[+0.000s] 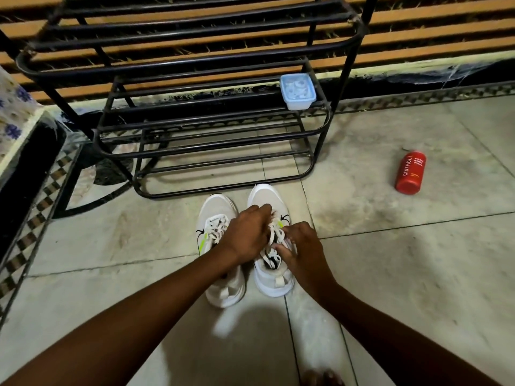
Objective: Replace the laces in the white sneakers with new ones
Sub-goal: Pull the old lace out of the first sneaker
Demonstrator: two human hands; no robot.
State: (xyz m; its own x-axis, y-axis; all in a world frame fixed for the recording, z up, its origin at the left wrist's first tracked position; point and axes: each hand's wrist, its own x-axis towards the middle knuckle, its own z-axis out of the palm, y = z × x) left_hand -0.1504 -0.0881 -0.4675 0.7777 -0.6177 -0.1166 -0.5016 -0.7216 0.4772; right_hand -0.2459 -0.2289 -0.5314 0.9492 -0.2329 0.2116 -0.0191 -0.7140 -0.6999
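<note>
Laces (pixel 274 236) on the right sneaker (pixel 271 246), soft and limp, are pinched by our left hand (pixel 248 235) and right hand (pixel 302 246) near the eyelets.

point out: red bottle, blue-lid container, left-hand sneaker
red bottle (pixel 410 174): head view, middle of its body, lying on the floor.
blue-lid container (pixel 297 89): head view, centre of the lid, on the rack shelf.
left-hand sneaker (pixel 216 210): head view, bare toe area.
</note>
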